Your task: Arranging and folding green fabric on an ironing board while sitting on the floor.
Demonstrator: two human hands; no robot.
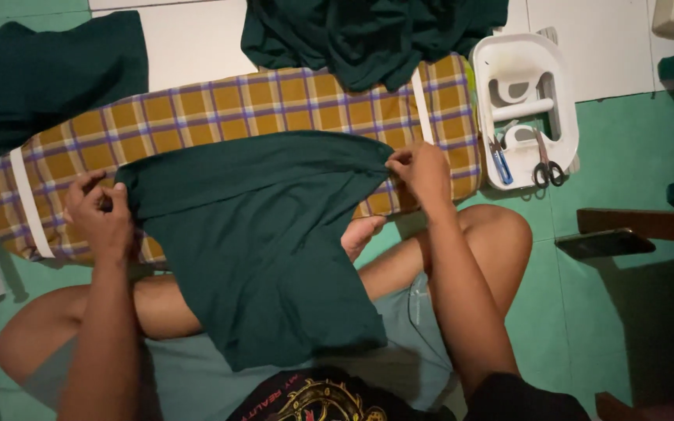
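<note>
Both hands pinched the green cloth (259, 234): left hand (101, 214) at its nine o'clock corner, right hand (421, 173) at three. It was pulled taut, top edge on the checked board (220, 109), the rest over my lap. Smoothing looked barely begun; more green cloth (368, 31) waited at twelve.

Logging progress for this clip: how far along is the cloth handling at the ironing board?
Done: nothing visibly finished; no pressed or folded stack shows. In hand: left hand and right hand each pinch an upper corner of a dark green cloth, draped from the plaid ironing board onto the lap. Left: two more green pieces lie bunched, one at the board's far edge, one at the far left.
</note>
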